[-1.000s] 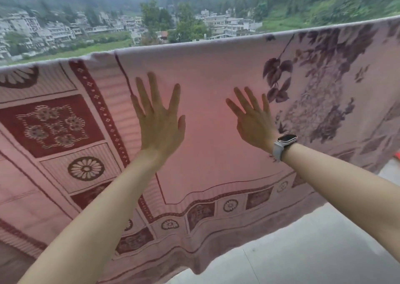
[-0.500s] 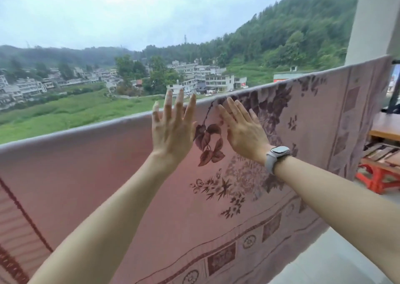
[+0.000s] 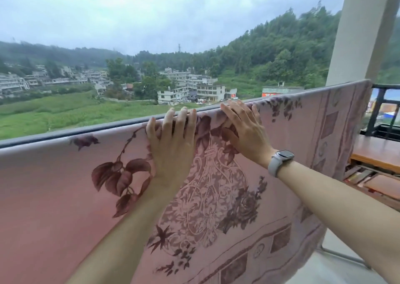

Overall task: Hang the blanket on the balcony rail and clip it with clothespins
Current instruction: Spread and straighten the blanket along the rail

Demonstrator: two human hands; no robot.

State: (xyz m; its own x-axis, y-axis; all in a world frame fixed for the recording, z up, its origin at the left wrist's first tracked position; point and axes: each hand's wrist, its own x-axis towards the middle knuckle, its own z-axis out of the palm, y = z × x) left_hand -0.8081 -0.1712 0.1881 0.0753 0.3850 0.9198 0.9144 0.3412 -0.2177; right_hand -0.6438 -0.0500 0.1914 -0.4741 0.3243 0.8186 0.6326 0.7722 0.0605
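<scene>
A pink blanket (image 3: 65, 186) with dark floral and vase patterns hangs over the balcony rail (image 3: 71, 130), draping down toward the floor. My left hand (image 3: 173, 141) lies flat on the blanket just under the rail, its fingertips reaching the top edge. Beside it, my right hand (image 3: 244, 130), with a grey watch on the wrist, rests on the blanket with fingers spread at the rail's top. Neither hand holds anything. No clothespins are in view.
A white pillar (image 3: 359, 32) stands at the right end of the rail. Beyond it are a dark railing section (image 3: 376, 108), a wooden surface (image 3: 376, 151) and stacked books (image 3: 368, 180). The pale floor (image 3: 337, 268) shows at lower right.
Both hands moved up the blanket from its middle to the top edge at the rail. The view swung right and upward along the blanket.
</scene>
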